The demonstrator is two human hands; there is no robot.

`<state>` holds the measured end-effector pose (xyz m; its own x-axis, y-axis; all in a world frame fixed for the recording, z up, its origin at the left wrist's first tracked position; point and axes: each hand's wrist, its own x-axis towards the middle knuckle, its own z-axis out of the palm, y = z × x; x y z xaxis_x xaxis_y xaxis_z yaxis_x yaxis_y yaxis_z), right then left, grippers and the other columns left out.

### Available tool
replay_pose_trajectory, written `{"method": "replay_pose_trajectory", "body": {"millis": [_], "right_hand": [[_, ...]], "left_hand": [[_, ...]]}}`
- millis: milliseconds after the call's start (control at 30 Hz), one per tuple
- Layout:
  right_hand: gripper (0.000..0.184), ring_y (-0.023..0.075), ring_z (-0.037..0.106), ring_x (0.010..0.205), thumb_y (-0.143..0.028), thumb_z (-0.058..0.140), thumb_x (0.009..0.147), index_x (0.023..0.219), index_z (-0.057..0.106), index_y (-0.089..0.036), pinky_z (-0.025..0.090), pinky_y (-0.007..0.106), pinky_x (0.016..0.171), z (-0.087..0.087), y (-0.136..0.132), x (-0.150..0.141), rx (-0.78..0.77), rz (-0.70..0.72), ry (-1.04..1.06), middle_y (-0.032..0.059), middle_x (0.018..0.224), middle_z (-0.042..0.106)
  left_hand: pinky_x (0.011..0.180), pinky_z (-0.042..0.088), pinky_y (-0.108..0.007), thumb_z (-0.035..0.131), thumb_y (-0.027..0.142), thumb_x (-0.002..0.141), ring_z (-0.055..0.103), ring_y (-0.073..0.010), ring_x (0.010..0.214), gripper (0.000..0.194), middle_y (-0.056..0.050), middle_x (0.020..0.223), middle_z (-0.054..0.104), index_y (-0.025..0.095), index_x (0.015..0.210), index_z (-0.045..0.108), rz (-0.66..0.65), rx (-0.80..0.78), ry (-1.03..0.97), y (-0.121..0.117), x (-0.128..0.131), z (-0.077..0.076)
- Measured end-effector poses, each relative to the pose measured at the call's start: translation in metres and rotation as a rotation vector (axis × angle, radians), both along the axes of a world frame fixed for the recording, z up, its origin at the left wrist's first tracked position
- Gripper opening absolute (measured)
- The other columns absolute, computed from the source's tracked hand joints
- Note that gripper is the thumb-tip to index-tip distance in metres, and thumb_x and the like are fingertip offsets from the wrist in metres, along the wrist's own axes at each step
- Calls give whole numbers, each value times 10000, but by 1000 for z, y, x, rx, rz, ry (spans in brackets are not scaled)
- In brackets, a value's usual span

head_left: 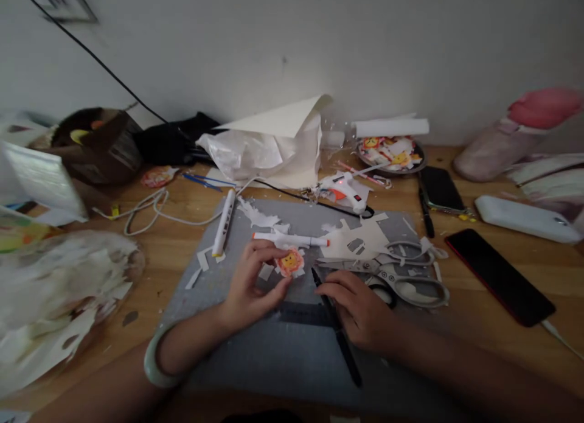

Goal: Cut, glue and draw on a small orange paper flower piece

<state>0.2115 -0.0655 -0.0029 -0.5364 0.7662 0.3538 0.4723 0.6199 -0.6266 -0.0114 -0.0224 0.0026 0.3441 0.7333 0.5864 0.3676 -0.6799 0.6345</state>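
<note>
My left hand [250, 286] pinches a small round paper cut-out [290, 262] with an orange rim and a yellow face, held just above the grey cutting mat [274, 356]. A pale green bangle sits on that wrist. My right hand [360, 306] is closed round a black pen [337, 332], its tip pointing toward the cut-out. Grey-handled scissors [401, 280] lie just right of my right hand. A white marker [292, 240] lies on the mat beyond my fingers.
A white glue gun [347, 188], a second white marker [223, 223], paper scraps, a plate of stickers [390, 152], two phones [499, 276] [440, 188], a white case [520, 218], cables, a crumpled plastic bag [264, 149] and a paper-filled bowl [59, 289] crowd the wooden desk.
</note>
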Motion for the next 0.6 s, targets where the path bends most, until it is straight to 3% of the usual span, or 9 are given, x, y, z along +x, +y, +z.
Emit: {"method": "replay_pose_trajectory", "body": {"millis": [167, 267, 367, 600], "right_hand": [[186, 177, 593, 893, -180, 486, 866, 1011, 602, -174, 498, 317, 780, 2, 1, -2, -142, -141, 206, 84, 938, 614], [168, 169, 589, 810, -288, 568, 827, 928, 646, -179, 493, 296, 709, 1, 3, -2, -343, -164, 311, 56, 893, 628], [221, 172, 590, 810, -350, 609, 792, 921, 669, -181, 481, 313, 739, 0, 5, -4, -514, -172, 396, 49, 900, 641], [322, 186, 618, 788, -478, 575, 804, 848, 674, -175, 487, 323, 737, 3, 7, -9, -574, -185, 469, 45, 823, 684]], "left_hand": [[752, 471, -296, 564, 117, 805, 528, -173, 869, 315, -42, 941, 523, 219, 1098, 506, -54, 83, 52, -5, 4, 4], [716, 477, -277, 569, 121, 803, 533, -163, 829, 329, -35, 918, 531, 217, 1113, 516, -68, 87, 44, -8, 7, 4], [708, 488, -291, 565, 161, 813, 547, -174, 831, 294, -48, 924, 550, 208, 1102, 541, -79, 26, 63, -10, 10, 3], [775, 508, -327, 569, 208, 816, 577, -188, 867, 281, -65, 949, 582, 216, 1096, 590, -144, -117, 121, -12, 15, 5]]}}
